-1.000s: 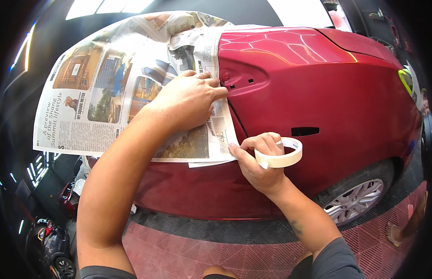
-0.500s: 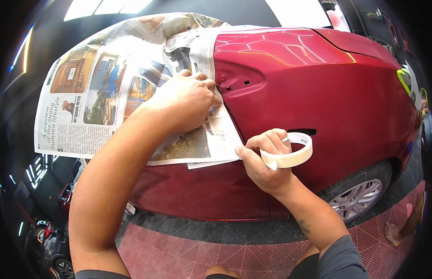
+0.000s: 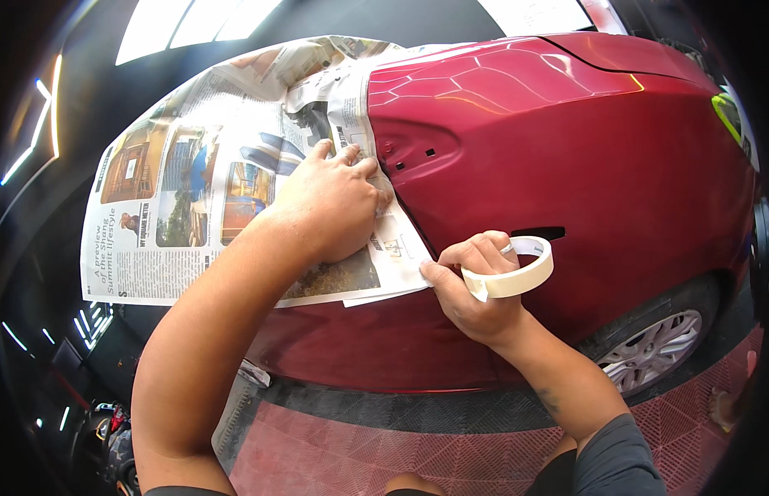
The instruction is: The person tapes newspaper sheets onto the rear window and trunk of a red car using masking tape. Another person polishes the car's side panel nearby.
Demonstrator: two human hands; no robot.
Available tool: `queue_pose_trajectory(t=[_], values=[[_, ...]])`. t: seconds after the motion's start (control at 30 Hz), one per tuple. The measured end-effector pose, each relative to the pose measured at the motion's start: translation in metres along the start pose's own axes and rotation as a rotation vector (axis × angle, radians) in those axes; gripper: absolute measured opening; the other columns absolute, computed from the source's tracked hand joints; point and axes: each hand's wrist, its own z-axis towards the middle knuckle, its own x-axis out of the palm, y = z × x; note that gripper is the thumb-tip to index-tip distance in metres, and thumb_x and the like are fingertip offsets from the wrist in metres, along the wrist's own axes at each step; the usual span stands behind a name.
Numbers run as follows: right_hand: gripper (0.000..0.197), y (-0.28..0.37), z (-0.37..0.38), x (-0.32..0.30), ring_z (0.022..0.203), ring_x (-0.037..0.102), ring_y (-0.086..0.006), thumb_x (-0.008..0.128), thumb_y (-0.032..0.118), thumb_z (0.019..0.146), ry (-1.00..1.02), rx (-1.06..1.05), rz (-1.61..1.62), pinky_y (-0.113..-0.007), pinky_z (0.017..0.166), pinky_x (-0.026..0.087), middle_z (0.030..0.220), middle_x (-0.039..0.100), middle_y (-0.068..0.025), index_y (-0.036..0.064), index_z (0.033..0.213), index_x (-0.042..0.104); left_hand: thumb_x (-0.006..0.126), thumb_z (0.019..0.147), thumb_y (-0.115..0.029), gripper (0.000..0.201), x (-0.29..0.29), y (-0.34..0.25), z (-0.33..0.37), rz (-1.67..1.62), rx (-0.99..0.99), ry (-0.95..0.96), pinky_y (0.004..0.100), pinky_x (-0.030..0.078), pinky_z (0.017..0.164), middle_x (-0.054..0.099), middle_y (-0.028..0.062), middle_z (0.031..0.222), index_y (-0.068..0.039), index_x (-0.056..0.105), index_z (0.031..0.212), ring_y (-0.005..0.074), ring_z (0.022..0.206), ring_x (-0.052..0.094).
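A sheet of newspaper point(image 3: 186, 186) drapes over the left part of a glossy red car body point(image 3: 517, 157). Along the sheet's right edge, my left hand point(image 3: 339, 202) presses down on the paper with bent, slightly parted fingers; its fingertips lie beside the bare red panel. A roll of cream masking tape point(image 3: 513, 283) hangs on the fingers of my right hand point(image 3: 475, 302), which is closed. That hand's thumb and forefinger meet the newspaper's lower right corner. Whether a tape strip runs along the paper's edge I cannot tell.
Below and right of the roll is a silver-spoked wheel point(image 3: 653, 351). A dark slot point(image 3: 540, 233) opens in the red panel. Red and dark grid tiles point(image 3: 343, 446) cover the floor. Another person's foot point(image 3: 721, 409) shows at the right rim.
The view has shifted slightly. My left hand's fingers have spread a little and sit slightly lower along the newspaper's edge. My right hand keeps the tape roll at the paper's corner.
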Motion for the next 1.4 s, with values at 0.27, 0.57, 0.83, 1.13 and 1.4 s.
queue_pose_trajectory(t=[0.27,0.57,0.83,1.13,1.4], values=[[0.018,0.0,0.004,-0.001,0.075,0.064,-0.0174,0.082,0.012,0.075,-0.016,-0.058,-0.024,-0.039,0.075,0.048,0.085,0.068,0.0008,0.0113,0.093,0.08,0.058,0.104,-0.022,0.051,0.003,-0.006,-0.001,-0.037,-0.041,-0.047,0.0564,0.03,0.136,0.059,0.0151,0.167,-0.019,0.072,0.153,0.034,0.166,0.043],[0.018,-0.001,-0.004,0.007,0.075,0.064,-0.0172,0.087,0.008,0.076,-0.01,-0.075,-0.007,-0.038,0.076,0.047,0.085,0.068,0.0005,0.0118,0.092,0.08,0.059,0.101,-0.02,0.059,0.016,-0.011,-0.004,-0.061,-0.053,-0.156,0.0564,0.03,0.135,0.058,0.0194,0.168,-0.011,0.064,0.159,0.036,0.166,0.043],[0.019,-0.001,-0.017,0.013,0.071,0.061,-0.0186,0.083,0.01,0.076,0.03,-0.009,0.023,-0.04,0.07,0.046,0.082,0.064,0.0002,0.012,0.093,0.077,0.063,0.101,-0.022,0.053,0.011,-0.01,-0.003,-0.062,-0.043,-0.089,0.0517,0.038,0.13,0.059,0.0188,0.166,-0.012,0.072,0.153,0.0365,0.159,0.05],[0.03,0.032,-0.031,0.008,0.087,0.061,-0.025,0.084,0.011,0.085,0.196,0.376,-0.03,-0.043,0.077,0.047,0.096,0.064,-0.0035,0.0133,0.115,0.079,0.074,0.103,-0.029,0.037,0.016,-0.002,0.004,-0.257,-0.062,-0.191,0.0484,0.048,0.122,0.068,0.016,0.145,-0.013,0.081,0.136,0.0342,0.143,0.062],[0.036,0.078,-0.02,0.03,0.094,0.061,-0.0321,0.087,0.041,0.095,0.223,0.758,-0.026,-0.05,0.083,0.046,0.1,0.068,-0.0102,0.0074,0.107,0.081,0.081,0.097,-0.016,0.023,0.031,0.007,0.021,-0.224,-0.004,-0.344,0.0468,0.049,0.116,0.072,0.0093,0.128,-0.018,0.084,0.12,0.0316,0.13,0.067]])
